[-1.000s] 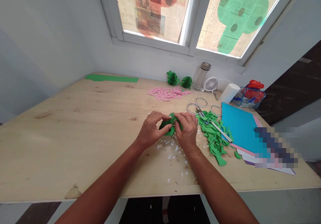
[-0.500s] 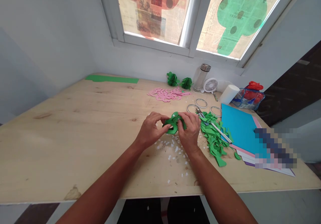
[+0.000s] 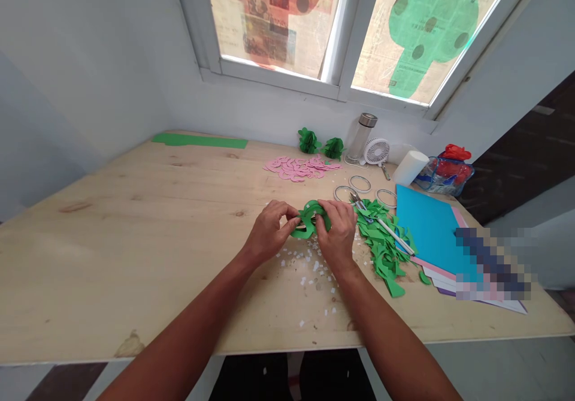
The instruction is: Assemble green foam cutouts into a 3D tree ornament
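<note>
A green paper cut-out (image 3: pixel 306 228) with curved, looped edges is held above the wooden table (image 3: pixel 135 239). My left hand (image 3: pixel 271 231) pinches its left side between thumb and fingers. On its right side, my right hand (image 3: pixel 336 228) grips the paper, the thumb in front. Small white paper bits (image 3: pixel 309 263) lie scattered beneath and in front of the hands. Just right of my right hand is a heap of green paper scraps (image 3: pixel 386 257), with scissors (image 3: pixel 357 200) and a white stick (image 3: pixel 395 236) on it.
Pink paper pieces (image 3: pixel 299 168) and two green paper ornaments (image 3: pixel 308 141) are at the back. Silver rings (image 3: pixel 360 184), a bottle (image 3: pixel 362 137), a small fan (image 3: pixel 376 151), a white roll (image 3: pixel 411 168) and a blue basket (image 3: pixel 442 176) stand behind blue paper sheets (image 3: pixel 426 227). A green strip (image 3: pixel 202 141) lies back left.
The green cut-out has been turned slightly and its layers look a little more spread. My left fingertips have shifted slightly left along its edge. Both hands still hold it.
</note>
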The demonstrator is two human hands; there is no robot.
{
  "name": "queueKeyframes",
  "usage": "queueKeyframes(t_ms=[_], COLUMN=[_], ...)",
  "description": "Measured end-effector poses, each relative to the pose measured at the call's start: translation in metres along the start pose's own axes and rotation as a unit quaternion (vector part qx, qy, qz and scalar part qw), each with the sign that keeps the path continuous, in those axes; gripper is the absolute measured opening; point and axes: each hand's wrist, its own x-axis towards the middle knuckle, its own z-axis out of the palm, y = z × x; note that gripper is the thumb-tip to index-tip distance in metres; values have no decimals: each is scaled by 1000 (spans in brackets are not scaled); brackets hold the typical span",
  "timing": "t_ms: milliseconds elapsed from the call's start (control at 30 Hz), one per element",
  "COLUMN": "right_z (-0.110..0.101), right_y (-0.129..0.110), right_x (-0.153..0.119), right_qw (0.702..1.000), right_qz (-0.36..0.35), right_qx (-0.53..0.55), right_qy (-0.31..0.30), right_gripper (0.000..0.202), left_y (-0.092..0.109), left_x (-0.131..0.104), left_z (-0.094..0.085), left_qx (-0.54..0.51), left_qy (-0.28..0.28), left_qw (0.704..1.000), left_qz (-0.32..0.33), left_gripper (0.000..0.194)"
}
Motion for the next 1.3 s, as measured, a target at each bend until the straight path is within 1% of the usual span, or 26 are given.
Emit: queueKeyframes(t_ms=[200, 300, 433, 667, 767, 867, 933, 1167, 1300], right_z=[0, -1, -1, -2, -1, -1, 0, 4, 2], right_y=[0, 0, -1, -2, -2, -4, -6, -9, -10], right_x=[0, 0, 0, 1, 0, -1, -2, -4, -3], right_qw=[1000, 1000, 1000, 1000, 1000, 999, 999, 998, 998], right_qz=[6, 7, 15, 17, 19, 13, 5, -13, -23], right_qx=[2, 3, 4, 14, 18, 28, 34, 41, 45], right_qy=[12, 18, 11, 9, 8, -11, -26, -40, -22], right_gripper=[20, 20, 20, 20, 20, 20, 20, 19, 23], left_y=[-2, -3, -1, -2, -2, 0, 1, 0, 0], left_x=[0, 0, 0, 0, 1, 2, 1, -1, -1], left_z=[3, 3, 1, -1, -2, -4, -3, 2, 3], left_qx=[9, 21, 32, 23, -3, -33, -50, -96, -97], left_qy=[-8, -16, -33, -50, -38, -14, -4, 15, 43], left_qw=[1000, 1000, 999, 998, 999, 999, 999, 993, 990], left_qz=[3, -4, -9, -17, -20, -18, -20, -69, -94], left_gripper=[2, 7, 11, 10, 5, 13, 14, 14, 15])
